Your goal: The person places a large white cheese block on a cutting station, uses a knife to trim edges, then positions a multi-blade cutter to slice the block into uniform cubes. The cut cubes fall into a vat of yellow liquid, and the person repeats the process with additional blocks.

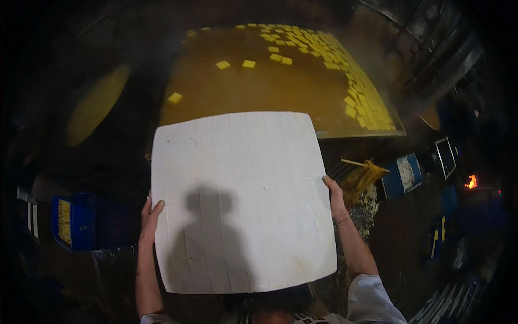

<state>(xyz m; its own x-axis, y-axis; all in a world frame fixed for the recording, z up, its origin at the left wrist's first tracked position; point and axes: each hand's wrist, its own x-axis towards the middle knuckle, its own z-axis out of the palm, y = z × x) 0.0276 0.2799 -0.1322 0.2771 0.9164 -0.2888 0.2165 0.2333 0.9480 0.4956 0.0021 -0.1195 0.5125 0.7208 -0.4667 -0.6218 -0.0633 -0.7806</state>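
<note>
A large, nearly square white board (248, 178) with faint scored lines and a few dark specks fills the middle of the view. Its near edge comes close to my body, and a shadow falls across its face. My left hand (150, 215) grips the left edge, thumb on top. At the right edge, my right hand (335, 197) is closed on the board a little higher up, thumb over the rim. The undersides of both grips are hidden. Beyond the board's far edge lies a wide vat (372, 133) of brownish liquid, where yellow square pieces (249, 63) float.
Many yellow squares crowd the vat's right side. A blue crate (81, 221) with yellowish contents stands left. To the right are a yellow cloth on a stick (364, 175), a blue container (402, 175), and a small fire (472, 182). A round yellow surface (98, 105) shows far left.
</note>
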